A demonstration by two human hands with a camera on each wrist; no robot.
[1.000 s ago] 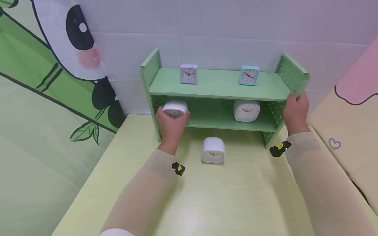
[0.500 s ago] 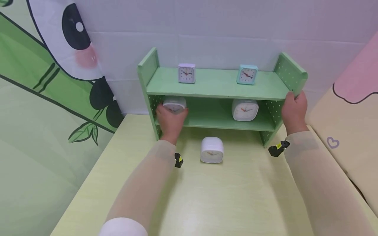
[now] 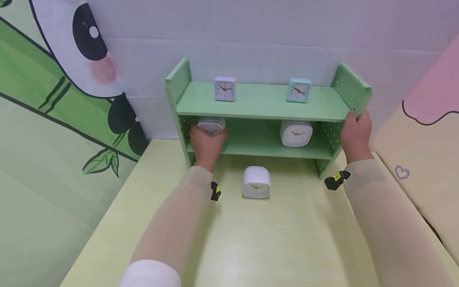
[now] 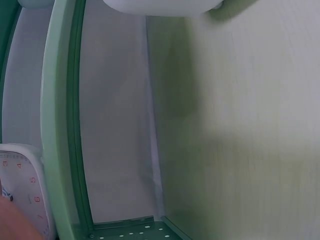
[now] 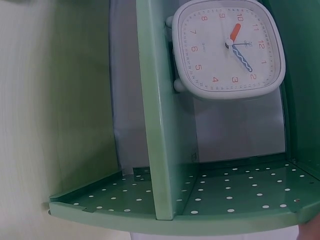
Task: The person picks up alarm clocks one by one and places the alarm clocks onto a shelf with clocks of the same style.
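Note:
A green two-tier shelf (image 3: 261,109) stands at the back of the table. My left hand (image 3: 206,147) grips a white alarm clock (image 3: 211,122) at the left of its lower tier, fingers and thumb around the clock's sides. In the left wrist view, part of that clock's dial (image 4: 26,172) shows at the lower left. My right hand (image 3: 356,133) holds the shelf's right side panel by its front edge. Another white alarm clock (image 3: 296,133) sits at the right of the lower tier; its orange and blue hands show in the right wrist view.
On the top tier stand a small lilac clock (image 3: 225,89) and a small turquoise clock (image 3: 299,90). One more white alarm clock (image 3: 256,182) stands on the pale wooden table (image 3: 265,243) in front of the shelf. A patterned cloth (image 3: 258,36) hangs behind.
My left hand has pushed the white clock deeper into the lower tier, and the clock now stands more upright. My right hand has kept its grip on the side panel.

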